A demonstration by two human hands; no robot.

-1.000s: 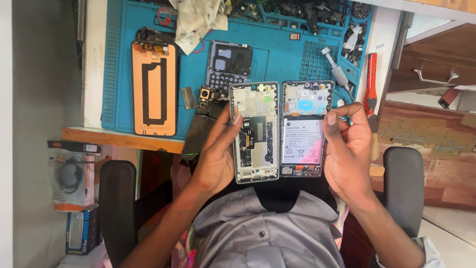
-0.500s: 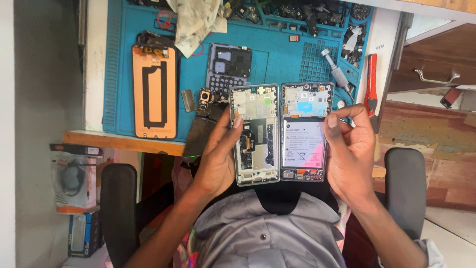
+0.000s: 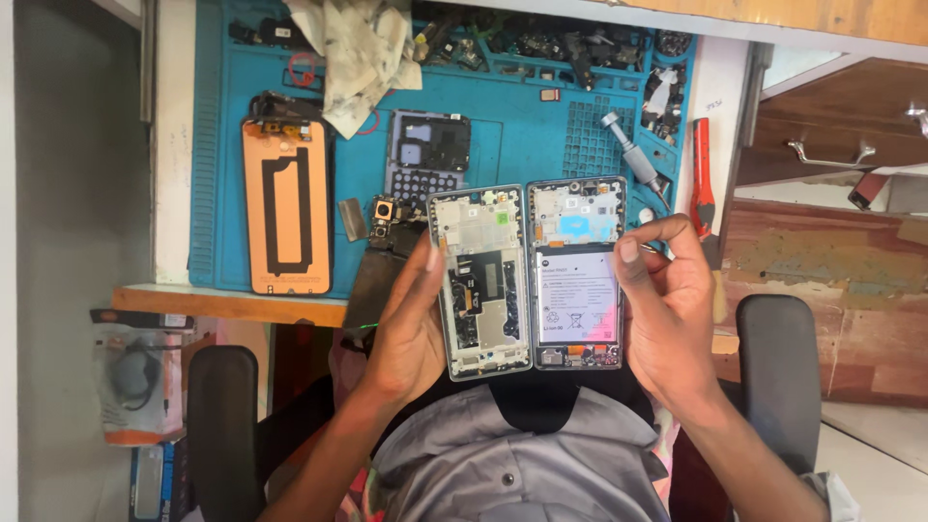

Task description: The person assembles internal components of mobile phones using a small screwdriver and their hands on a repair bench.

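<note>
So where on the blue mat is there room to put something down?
Bare blue mat lies between the black frame piece and the ribbed grid. The top tray slots are crowded with parts, and the crumpled cloth covers the upper middle.

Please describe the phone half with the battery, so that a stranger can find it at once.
Start at the blue work mat and come down to its near edge, where two opened phone halves lie side by side. The battery half is beside the right hand. Only it carries a large white label; its neighbour, the frame half, shows bare metal.
</note>
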